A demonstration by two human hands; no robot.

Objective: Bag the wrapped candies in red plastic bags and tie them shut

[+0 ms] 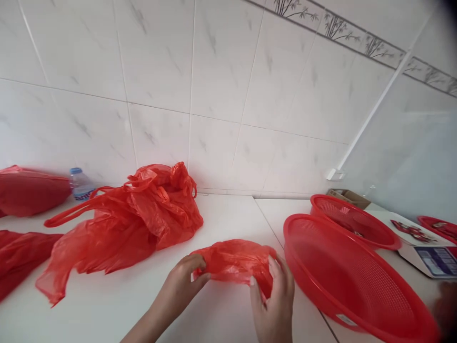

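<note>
A thin red plastic bag (232, 259) is stretched between my two hands above the white table, its mouth partly spread. My left hand (187, 278) pinches the bag's left side between thumb and fingers. On the right side, my right hand (274, 290) has its fingers curled around the bag's edge, thumb toward me. Just right of my right hand stands a large red plastic basket (342, 267), tilted toward me. To the left lies a crumpled heap of red plastic bags (143, 214) with loose handles.
Behind the basket sits another red basket (353, 219) with small items inside. A scale (424, 250) bearing dark red pieces is at the right. Along the wall are a bottle (80, 183), a full red bag (32, 190) and a cardboard box (350, 197). A blurred dark shape is at the right edge.
</note>
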